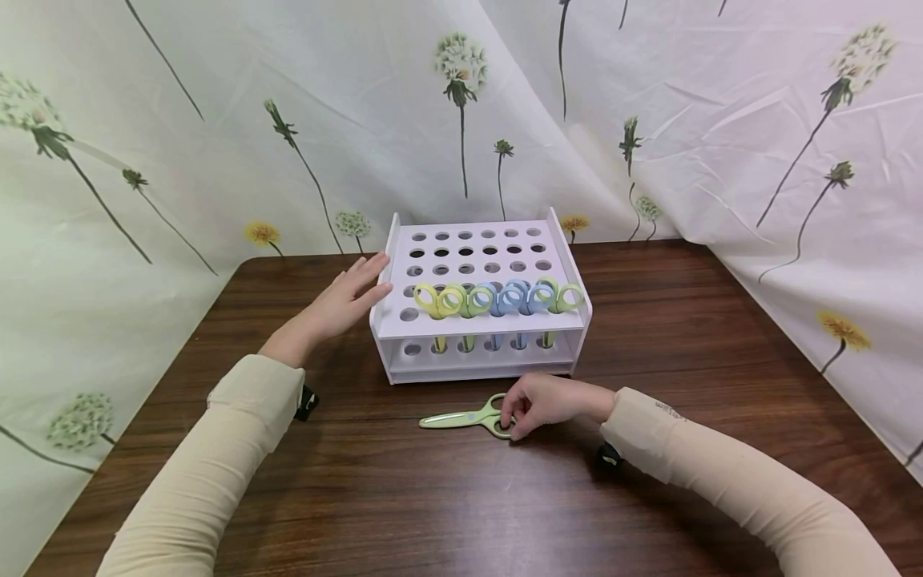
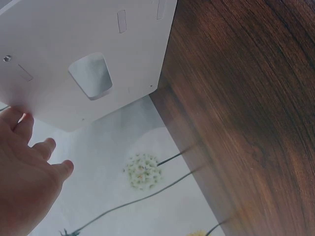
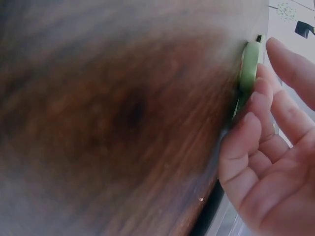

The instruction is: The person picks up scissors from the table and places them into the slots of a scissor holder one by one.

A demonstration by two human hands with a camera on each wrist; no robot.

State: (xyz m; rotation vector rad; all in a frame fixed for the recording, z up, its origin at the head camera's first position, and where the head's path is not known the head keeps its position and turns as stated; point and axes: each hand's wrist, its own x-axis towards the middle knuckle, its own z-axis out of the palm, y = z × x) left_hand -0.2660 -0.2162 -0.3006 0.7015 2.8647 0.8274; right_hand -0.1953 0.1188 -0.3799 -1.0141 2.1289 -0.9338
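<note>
A pair of light green scissors (image 1: 461, 418) lies on the table in front of the rack, blades to the left. My right hand (image 1: 544, 402) pinches its handle loops with curled fingers. In the right wrist view, part of the green handle (image 3: 250, 66) shows beside the fingertips of that hand (image 3: 275, 162). My left hand (image 1: 339, 300) has its fingers extended and touches the left side panel of the white rack (image 1: 479, 324). The left wrist view shows this hand (image 2: 29, 172) at the panel (image 2: 49, 44).
Yellow, green and blue scissors (image 1: 510, 296) stand handles up in the rack's front holes, with the front left hole (image 1: 409, 315) unfilled. Farther back are several rows of round holes. A flower-print cloth (image 1: 404, 120) hangs behind the brown wooden table (image 1: 404, 497).
</note>
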